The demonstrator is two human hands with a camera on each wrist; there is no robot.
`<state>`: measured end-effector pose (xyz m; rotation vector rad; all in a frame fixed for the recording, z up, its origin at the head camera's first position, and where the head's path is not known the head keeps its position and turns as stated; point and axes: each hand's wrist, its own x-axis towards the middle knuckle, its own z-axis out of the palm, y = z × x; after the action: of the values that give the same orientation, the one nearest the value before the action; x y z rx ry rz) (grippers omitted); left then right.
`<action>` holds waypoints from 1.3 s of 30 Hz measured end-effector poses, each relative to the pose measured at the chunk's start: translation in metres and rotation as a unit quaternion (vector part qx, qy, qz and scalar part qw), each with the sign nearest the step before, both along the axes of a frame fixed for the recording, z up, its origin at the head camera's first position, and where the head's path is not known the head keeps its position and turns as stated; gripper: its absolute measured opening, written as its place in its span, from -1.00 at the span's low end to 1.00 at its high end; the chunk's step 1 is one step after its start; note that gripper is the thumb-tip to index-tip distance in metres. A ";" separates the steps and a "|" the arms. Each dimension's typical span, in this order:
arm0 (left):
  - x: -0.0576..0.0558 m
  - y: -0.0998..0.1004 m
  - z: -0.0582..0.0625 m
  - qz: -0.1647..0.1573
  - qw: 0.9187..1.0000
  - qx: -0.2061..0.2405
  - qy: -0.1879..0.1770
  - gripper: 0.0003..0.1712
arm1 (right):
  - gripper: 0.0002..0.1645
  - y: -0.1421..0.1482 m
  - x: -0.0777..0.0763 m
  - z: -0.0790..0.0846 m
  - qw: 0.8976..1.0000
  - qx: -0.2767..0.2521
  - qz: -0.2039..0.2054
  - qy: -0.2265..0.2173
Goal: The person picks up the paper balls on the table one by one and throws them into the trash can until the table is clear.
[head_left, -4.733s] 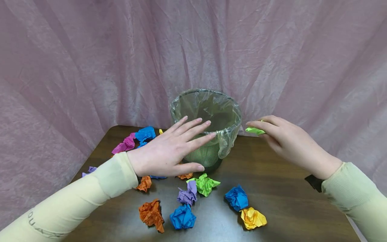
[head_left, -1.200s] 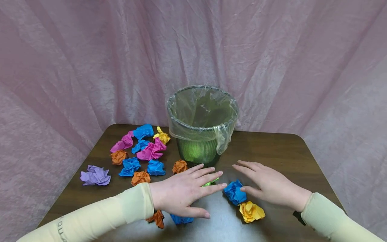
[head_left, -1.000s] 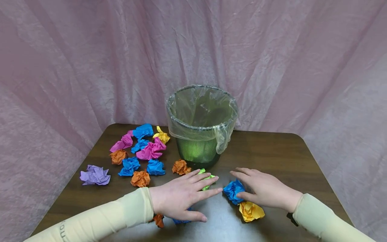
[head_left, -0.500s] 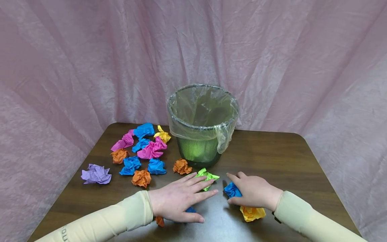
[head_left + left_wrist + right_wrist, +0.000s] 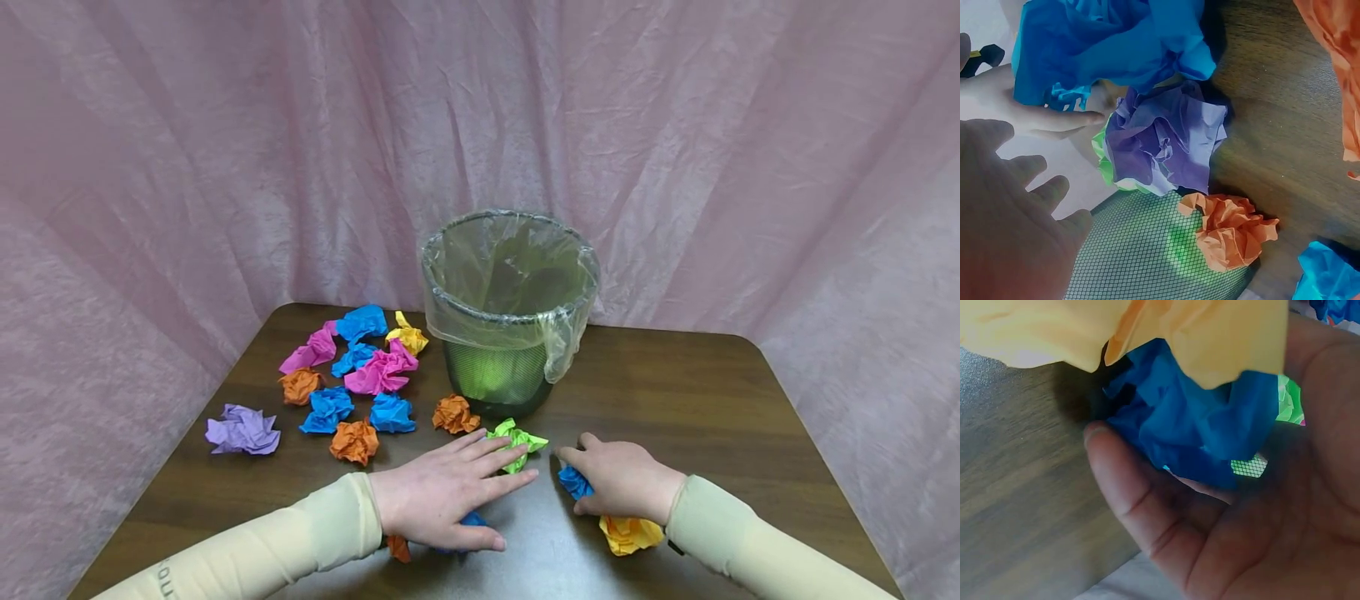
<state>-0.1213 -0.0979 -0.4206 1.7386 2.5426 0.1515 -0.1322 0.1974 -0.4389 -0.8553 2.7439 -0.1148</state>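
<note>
Head: right hand (image 5: 626,479) curls round blue ball (image 5: 574,482), well in from the table's (image 5: 675,392) right edge; left hand (image 5: 446,496), fingers spread, is farther, that ball off to its right | Left wrist: crinkled purple ball (image 5: 1166,140), mesh bin (image 5: 1135,250) behind | Right wrist: creased, lumpy blue ball, no clear long axis, within curved fingers; squeeze, can't tell!

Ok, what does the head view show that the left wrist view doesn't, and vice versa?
Only the head view: two pink paper balls and the bin's plastic-lined rim.
Only the left wrist view: the underside of the left hand and a clear look at the purple ball beside the green ball.
Both: the right hand with a blue ball, the green ball, an orange ball and the bin's mesh wall.
</note>
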 end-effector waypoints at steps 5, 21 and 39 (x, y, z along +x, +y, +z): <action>0.000 0.002 -0.001 -0.003 1.000 0.002 -0.003 -0.09 | -0.31 0.002 -0.003 -0.002 1.000 -0.021 0.008 -0.002; 0.001 0.006 -0.001 -0.006 1.000 0.005 -0.004 -0.08 | -0.67 0.022 -0.021 -0.007 0.998 -0.050 0.028 0.040; 0.002 0.013 0.000 0.000 1.000 0.002 0.006 -0.08 | -0.65 0.034 -0.020 -0.004 0.989 -0.099 0.056 0.089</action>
<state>-0.1194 -0.0844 -0.4207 1.7471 2.5517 0.1453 -0.1524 0.2313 -0.4424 -1.1222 2.8762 -0.3068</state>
